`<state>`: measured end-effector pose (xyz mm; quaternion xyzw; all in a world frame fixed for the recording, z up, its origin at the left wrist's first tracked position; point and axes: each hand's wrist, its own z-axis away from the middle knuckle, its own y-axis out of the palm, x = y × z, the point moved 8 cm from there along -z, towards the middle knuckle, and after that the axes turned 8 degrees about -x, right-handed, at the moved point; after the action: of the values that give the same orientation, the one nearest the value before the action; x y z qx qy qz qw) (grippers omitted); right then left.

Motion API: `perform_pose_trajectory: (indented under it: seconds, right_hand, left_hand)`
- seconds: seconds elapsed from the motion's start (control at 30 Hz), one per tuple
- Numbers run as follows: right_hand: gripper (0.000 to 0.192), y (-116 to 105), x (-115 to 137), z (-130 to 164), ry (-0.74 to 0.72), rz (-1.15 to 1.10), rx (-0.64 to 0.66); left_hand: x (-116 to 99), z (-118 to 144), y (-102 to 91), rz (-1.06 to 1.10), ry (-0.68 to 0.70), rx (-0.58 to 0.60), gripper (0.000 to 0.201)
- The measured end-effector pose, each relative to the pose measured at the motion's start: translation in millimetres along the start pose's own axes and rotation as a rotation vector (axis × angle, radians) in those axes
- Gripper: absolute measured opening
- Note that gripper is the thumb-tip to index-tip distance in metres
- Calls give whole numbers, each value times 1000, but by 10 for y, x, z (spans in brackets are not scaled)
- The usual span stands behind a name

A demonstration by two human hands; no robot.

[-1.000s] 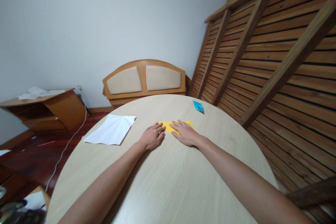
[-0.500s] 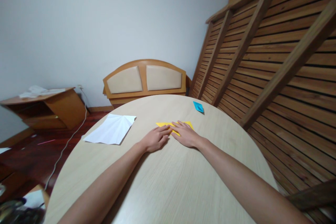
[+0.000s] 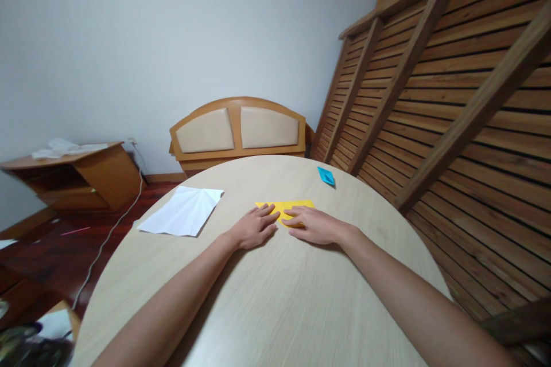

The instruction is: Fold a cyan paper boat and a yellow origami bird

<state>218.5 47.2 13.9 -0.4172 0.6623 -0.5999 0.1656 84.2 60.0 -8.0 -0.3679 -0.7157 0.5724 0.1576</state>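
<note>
A folded sheet of yellow paper (image 3: 282, 206) lies flat on the pale round table (image 3: 267, 309), partly covered by my fingers. My left hand (image 3: 255, 227) rests on its left part, palm down with the fingers spread. From the right, my right hand (image 3: 313, 225) lies flat across the paper's right part, fingers stretched out and slightly apart. Neither hand grips the sheet. Beyond my right hand, near the far edge, is a small folded blue paper piece (image 3: 326, 176).
A creased white sheet (image 3: 183, 211) lies at the table's left. Slatted wooden boards (image 3: 430, 97) lean close along the right side. A headboard (image 3: 239, 126) stands behind the table, and a low cabinet (image 3: 112, 175) is to the left with a cable (image 3: 112, 235) running down to the floor.
My right hand has shifted a little to the right and turned more sideways, uncovering more of the yellow paper's upper edge. My left hand has stayed nearly in place, its fingers somewhat more spread.
</note>
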Motion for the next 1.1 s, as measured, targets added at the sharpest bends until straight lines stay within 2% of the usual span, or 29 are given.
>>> perform_pose_trajectory:
  seconds: [0.3, 0.43, 0.6, 0.73, 0.9, 1.03, 1.1]
  right_hand:
    - [31, -169, 71, 86, -2, -72, 46]
    - [33, -168, 0, 103, 22, -93, 32]
    - [47, -194, -329, 165, 150, -43, -50]
    - [60, -197, -542, 223, 241, -58, -43]
    - [63, -164, -558, 213, 245, -36, -44]
    - [65, -127, -547, 192, 240, -17, -65]
    - [66, -126, -526, 182, 224, -6, -86]
  left_hand:
    - [-106, 50, -88, 26, -4, 100, 53]
    - [-149, 68, -109, 42, 3, 128, 56]
    - [-115, 65, -125, 42, -16, 97, 55]
    - [-30, 70, -123, 13, -60, 98, 56]
    - [78, 90, -87, -32, -106, 120, 57]
    - [161, 83, -54, -68, -154, 59, 58]
    - [142, 67, -60, -77, -120, 5, 56]
